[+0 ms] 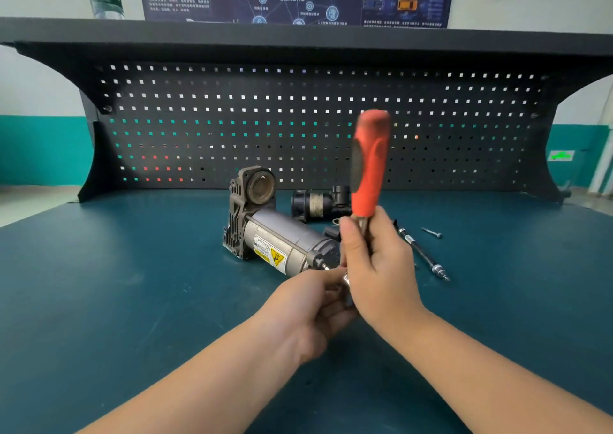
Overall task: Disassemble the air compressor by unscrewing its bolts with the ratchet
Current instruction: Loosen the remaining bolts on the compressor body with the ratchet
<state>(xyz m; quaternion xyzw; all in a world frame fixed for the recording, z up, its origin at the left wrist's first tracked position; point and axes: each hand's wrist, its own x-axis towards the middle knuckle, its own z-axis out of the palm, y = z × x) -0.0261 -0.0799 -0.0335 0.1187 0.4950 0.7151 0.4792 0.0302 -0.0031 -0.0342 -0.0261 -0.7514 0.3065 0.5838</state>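
Observation:
The air compressor [265,234] lies on its side on the blue-green bench, its silver motor body pointing toward me and the dark cast head at the far end. A long bolt [282,234] runs along the motor's side. My right hand [378,267] grips the ratchet [370,165] just below its red handle, which stands nearly upright. My left hand [311,311] pinches the ratchet's metal head end, just in front of the motor's near end. The ratchet's head is mostly hidden between my hands.
A detached black and silver cylinder part [318,203] lies behind the compressor. Two long removed bolts [423,254] and a short screw [431,233] lie on the bench [132,284] to the right. A dark pegboard [298,118] closes the back.

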